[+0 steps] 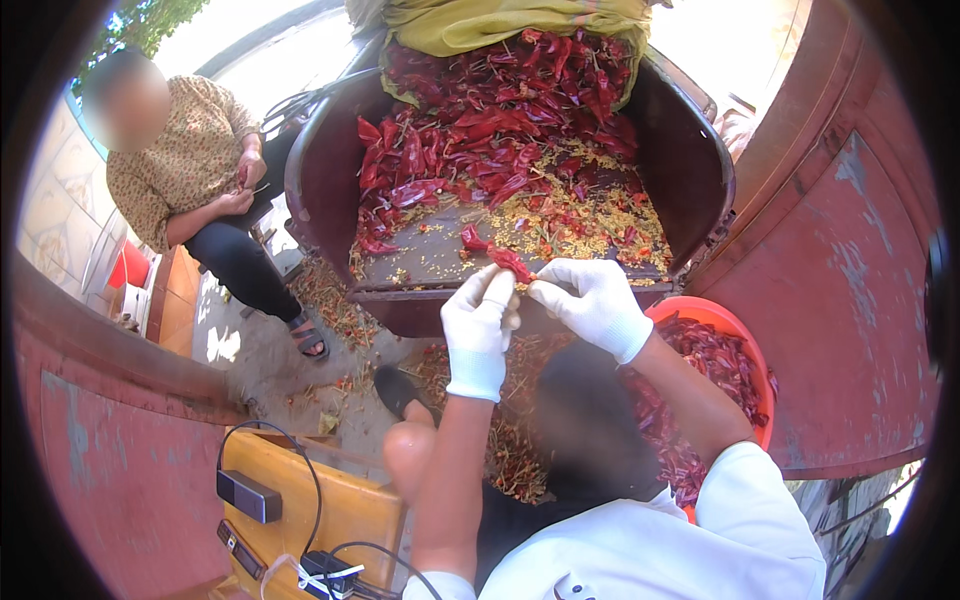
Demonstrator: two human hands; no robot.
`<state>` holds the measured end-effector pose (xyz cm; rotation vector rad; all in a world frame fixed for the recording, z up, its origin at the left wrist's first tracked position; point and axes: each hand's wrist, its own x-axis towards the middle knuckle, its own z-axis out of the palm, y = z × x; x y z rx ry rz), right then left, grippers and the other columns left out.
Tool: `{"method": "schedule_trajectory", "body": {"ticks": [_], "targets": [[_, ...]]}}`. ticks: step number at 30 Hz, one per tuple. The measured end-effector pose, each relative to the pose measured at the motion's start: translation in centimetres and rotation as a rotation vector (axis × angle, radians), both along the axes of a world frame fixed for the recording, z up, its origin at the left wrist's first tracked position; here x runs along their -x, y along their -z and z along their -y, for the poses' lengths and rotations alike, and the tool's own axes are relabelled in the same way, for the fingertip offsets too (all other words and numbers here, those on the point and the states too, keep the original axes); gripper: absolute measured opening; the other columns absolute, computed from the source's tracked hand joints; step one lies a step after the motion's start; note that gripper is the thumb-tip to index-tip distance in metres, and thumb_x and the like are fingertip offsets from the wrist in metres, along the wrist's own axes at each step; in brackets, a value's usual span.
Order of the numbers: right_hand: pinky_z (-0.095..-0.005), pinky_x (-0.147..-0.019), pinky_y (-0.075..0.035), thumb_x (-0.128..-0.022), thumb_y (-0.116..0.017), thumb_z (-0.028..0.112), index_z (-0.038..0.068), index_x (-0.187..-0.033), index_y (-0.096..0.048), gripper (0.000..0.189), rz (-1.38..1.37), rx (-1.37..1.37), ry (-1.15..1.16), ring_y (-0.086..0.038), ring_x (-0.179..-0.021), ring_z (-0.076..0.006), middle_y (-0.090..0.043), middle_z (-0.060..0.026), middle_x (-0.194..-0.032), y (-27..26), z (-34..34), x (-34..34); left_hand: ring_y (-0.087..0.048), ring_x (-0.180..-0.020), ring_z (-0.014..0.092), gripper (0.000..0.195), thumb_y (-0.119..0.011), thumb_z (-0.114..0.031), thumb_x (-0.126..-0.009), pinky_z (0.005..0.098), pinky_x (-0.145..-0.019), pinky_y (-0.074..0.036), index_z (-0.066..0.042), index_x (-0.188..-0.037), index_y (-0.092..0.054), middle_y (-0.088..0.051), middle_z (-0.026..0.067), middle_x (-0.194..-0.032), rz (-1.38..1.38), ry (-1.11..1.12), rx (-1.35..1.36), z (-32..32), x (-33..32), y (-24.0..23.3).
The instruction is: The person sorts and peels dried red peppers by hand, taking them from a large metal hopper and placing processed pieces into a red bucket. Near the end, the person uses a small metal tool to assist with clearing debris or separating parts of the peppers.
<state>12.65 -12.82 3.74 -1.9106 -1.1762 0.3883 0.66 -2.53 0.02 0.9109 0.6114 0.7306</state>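
Observation:
My left hand [484, 311] and my right hand [592, 300], both in white knit gloves, meet over the near edge of a dark metal cart bed [480, 295]. Between them they pinch a dried red chili pepper [510, 262]; my left fingers grip its body, my right fingertips are at its right end. Another red pepper [474, 238] lies just beyond on the bed. Yellow seeds [577, 225] and pepper bits are scattered there. Farther back, a heap of dried red chilies [480, 135] spills from a yellow-green woven sack [517, 26].
A person [184, 157] sits at left with hands together. A red plastic tub [757, 360] of chilies stands at my right, below the cart. A wooden stool [360, 510] at lower left bears a power bank [249, 496] and cables. Stems litter the ground; red metal doors flank both sides.

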Motion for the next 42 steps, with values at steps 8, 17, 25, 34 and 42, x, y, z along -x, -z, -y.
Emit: {"method": "schedule_trajectory", "body": {"ticks": [8,17,25,34,42], "targets": [[-0.0411,-0.063,-0.052,-0.083,-0.067,0.031,0.011,-0.084,-0.072,0.021,0.23,0.093,-0.041,-0.068,-0.069,-0.0311,-0.068,-0.0125,-0.072,0.4,2.5,-1.6,-0.063,-0.065,0.023,0.034,-0.071,-0.014,-0.086,0.0337,-0.059,-0.052,-0.018,-0.119,-0.071,-0.061,0.0044,-0.074,-0.266,-0.084,-1.435,0.8,0.2,0.6],[-0.0318,-0.054,-0.047,-0.088,-0.066,0.027,0.004,-0.083,-0.07,0.023,-0.196,0.13,-0.074,-0.062,-0.055,-0.0194,-0.064,-0.0071,-0.062,0.0,4.7,-2.3,-0.064,-0.066,0.024,0.016,-0.069,-0.015,-0.089,0.0348,-0.059,-0.051,-0.009,-0.103,-0.07,-0.063,0.0076,-0.078,-0.336,0.024,-1.531,2.1,-0.5,1.0],[-0.0252,-0.046,-0.034,-0.093,-0.063,0.02,-0.001,-0.089,-0.063,0.021,-1.346,-0.341,-0.096,-0.043,-0.047,-0.0091,-0.046,0.0026,-0.057,1.6,5.1,-0.9,-0.046,-0.051,0.004,0.019,-0.058,-0.016,-0.101,0.0185,-0.043,-0.031,0.0,-0.105,-0.066,-0.056,-0.0011,-0.066,0.051,0.26,-0.218,2.9,-0.3,0.7],[-0.034,-0.075,-0.054,-0.1,-0.055,0.03,0.009,-0.112,-0.071,0.029,-0.178,0.067,0.005,-0.069,-0.082,-0.0225,-0.072,-0.0096,-0.087,3.3,6.2,-2.9,-0.058,-0.075,0.016,0.024,-0.047,-0.021,-0.105,0.0219,-0.047,-0.04,-0.003,-0.109,-0.062,-0.063,0.0082,-0.099,0.514,0.226,0.235,-0.8,0.4,1.6],[-0.0401,-0.079,-0.054,-0.088,-0.065,0.013,0.01,-0.101,-0.073,0.016,0.692,0.027,0.435,-0.068,-0.087,-0.0324,-0.071,-0.0112,-0.095,4.6,5.4,-11.1,-0.057,-0.07,0.018,0.029,-0.044,-0.028,-0.106,0.024,-0.042,-0.038,-0.007,-0.095,-0.061,-0.065,0.0112,-0.103,0.481,0.184,0.398,-0.8,0.4,1.5]]}}
